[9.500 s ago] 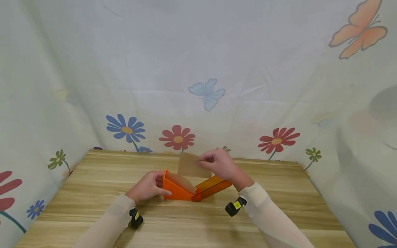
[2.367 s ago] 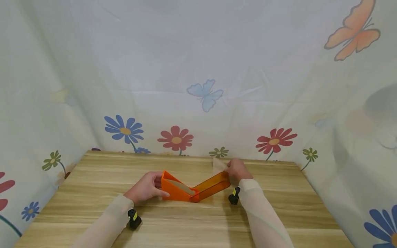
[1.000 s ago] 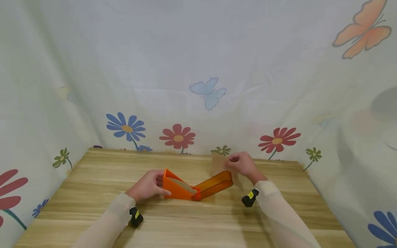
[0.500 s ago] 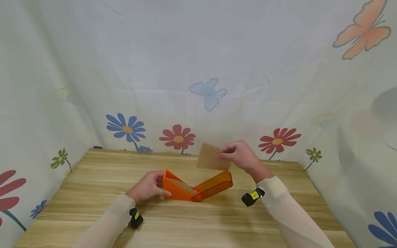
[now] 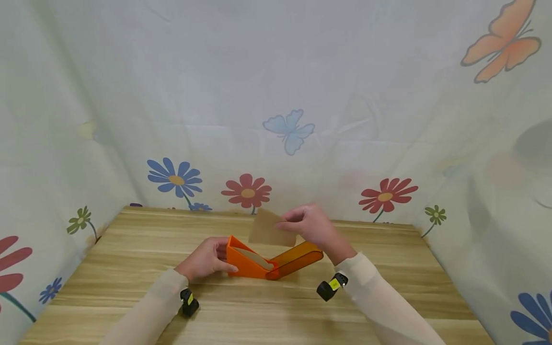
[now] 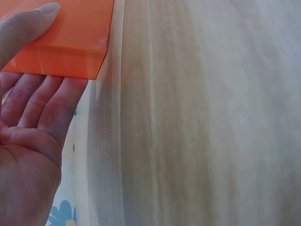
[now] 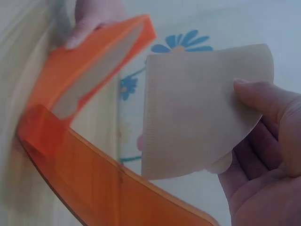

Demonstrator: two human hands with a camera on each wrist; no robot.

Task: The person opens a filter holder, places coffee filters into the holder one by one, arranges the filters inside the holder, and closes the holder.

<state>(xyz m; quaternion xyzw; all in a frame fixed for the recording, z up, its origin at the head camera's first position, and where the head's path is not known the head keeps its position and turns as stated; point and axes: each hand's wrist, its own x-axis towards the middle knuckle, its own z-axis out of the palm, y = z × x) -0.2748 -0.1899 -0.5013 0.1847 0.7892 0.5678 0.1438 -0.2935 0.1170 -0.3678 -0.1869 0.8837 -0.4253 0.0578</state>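
Note:
My left hand [image 5: 206, 259] grips the left end of an orange filter box [image 5: 247, 265], thumb on its front and fingers behind. The box stands on the table with its see-through amber lid [image 5: 298, 258] swung out to the right. Inside it sits a stack of brown paper coffee filters [image 7: 96, 70]. Above the lid and hinge, my right hand [image 5: 312, 227] pinches a single coffee filter [image 5: 267, 229] between thumb and fingers. That filter is fan-shaped with a crimped edge, and in the right wrist view it hangs apart from the box.
The wood-grain table [image 5: 241, 316] carries the box near its middle. A white cloth [image 5: 207, 86] printed with flowers and butterflies hangs behind the table and along both sides. Each wrist wears a small black camera [image 5: 189, 306].
Over the last second my right hand lifts the coffee filter from behind the lid's far end and brings it left, nearer the box. Filters in the box sit lower than in the oldest frame.

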